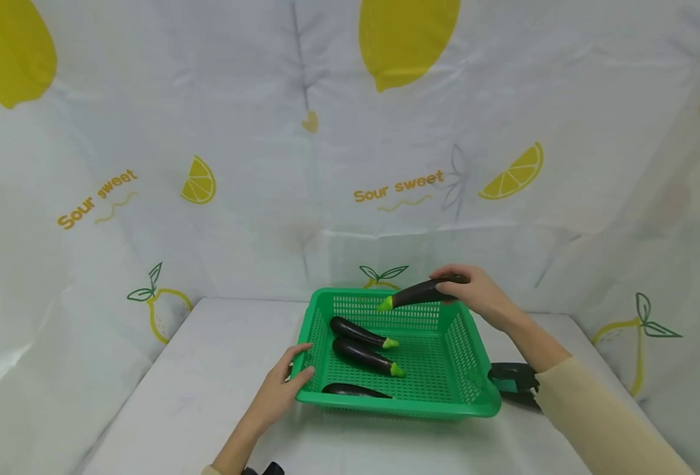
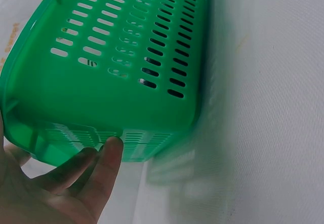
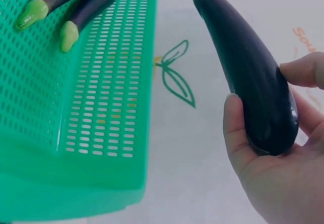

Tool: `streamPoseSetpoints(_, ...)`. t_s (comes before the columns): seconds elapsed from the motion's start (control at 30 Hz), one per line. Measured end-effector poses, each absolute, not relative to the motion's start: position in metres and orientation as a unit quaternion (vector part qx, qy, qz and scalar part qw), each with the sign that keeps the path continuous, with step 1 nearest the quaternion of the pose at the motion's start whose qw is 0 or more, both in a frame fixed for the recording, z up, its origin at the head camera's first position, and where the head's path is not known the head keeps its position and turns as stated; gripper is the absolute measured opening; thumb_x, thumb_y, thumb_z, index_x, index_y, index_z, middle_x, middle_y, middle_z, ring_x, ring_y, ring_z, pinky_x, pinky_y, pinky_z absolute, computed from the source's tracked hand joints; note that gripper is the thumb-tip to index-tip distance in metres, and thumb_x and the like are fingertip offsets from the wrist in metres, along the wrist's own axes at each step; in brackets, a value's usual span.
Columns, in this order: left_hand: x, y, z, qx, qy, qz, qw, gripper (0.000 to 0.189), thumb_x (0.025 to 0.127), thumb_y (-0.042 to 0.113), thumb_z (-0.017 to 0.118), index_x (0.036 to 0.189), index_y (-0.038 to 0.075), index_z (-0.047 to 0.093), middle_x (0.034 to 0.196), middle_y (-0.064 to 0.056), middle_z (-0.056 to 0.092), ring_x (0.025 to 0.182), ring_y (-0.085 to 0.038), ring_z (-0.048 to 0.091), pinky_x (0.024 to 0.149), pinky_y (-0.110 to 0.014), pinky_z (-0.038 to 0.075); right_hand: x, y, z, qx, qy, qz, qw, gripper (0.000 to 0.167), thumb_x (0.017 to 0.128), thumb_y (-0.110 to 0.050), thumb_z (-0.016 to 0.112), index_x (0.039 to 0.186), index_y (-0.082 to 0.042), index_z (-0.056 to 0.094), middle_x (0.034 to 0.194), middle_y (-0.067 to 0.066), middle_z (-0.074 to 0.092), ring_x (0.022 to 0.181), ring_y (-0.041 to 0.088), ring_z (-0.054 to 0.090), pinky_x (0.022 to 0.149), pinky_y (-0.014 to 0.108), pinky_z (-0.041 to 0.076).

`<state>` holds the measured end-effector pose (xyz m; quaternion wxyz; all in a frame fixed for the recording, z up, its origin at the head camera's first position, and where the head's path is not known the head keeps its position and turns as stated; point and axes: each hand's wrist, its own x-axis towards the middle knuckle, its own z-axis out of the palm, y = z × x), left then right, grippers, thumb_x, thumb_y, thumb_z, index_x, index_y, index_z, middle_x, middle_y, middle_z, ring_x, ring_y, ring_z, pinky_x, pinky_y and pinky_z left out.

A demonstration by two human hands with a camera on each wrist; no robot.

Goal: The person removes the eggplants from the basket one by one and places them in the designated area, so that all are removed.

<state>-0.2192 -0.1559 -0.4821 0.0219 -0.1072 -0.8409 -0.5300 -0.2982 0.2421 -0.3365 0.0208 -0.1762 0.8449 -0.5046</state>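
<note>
A green plastic basket with slotted walls stands on the white table. My left hand grips its left rim; in the left wrist view the fingers lie along the outer wall. Above the basket's back right part, my right hand holds a dark purple eggplant by its thick end, its green stem end pointing left. The right wrist view has thumb and fingers around this eggplant. Inside the basket lie an upper eggplant, a middle eggplant and a front eggplant, partly hidden by the front rim.
Right of the basket, beside the right forearm, is a black object with a teal patch, partly covered by the sleeve. A white lemon-print sheet hangs behind the table. Something black shows at the left wrist.
</note>
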Motion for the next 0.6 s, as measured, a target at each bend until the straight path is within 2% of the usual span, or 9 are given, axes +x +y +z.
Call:
streamPoseSetpoints(0.13, -0.218, -0.157, -0.480, -0.107, -0.838, -0.534, 0.020, 0.048, 0.104, 0.032, 0.060, 0.150, 0.022, 0.048, 0.158, -0.020, 0.038, 0.140, -0.054, 0.037, 0.105, -0.069, 0.037, -0.290, 0.249, -0.332, -0.178, 0.845, -0.504, 0.009, 0.040, 0.104, -0.023, 0.060, 0.137, 0.001, 0.058, 0.133, 0.024, 0.058, 0.099, 0.027, 0.067, 0.083, 0.032, 0.055)
streamPoseSetpoints(0.4, -0.217, -0.156, -0.479, -0.104, -0.836, -0.539, 0.021, 0.049, 0.103, 0.034, 0.062, 0.149, 0.023, 0.049, 0.158, -0.020, 0.039, 0.140, -0.054, 0.038, 0.104, -0.068, 0.039, -0.278, 0.266, -0.332, -0.181, 0.838, -0.514, -0.010, 0.041, 0.104, -0.026, 0.061, 0.136, 0.000, 0.059, 0.132, 0.022, 0.060, 0.102, 0.022, 0.067, 0.088, 0.035, 0.056)
streamPoseSetpoints(0.6, -0.217, -0.155, -0.478, -0.103, -0.837, -0.536, 0.021, 0.049, 0.103, 0.033, 0.062, 0.149, 0.022, 0.049, 0.158, -0.020, 0.039, 0.139, -0.054, 0.038, 0.104, -0.068, 0.038, -0.267, 0.280, -0.338, -0.180, 0.840, -0.509, -0.049, 0.039, 0.103, -0.022, 0.063, 0.134, 0.002, 0.059, 0.125, 0.021, 0.062, 0.092, 0.015, 0.067, 0.082, 0.027, 0.055)
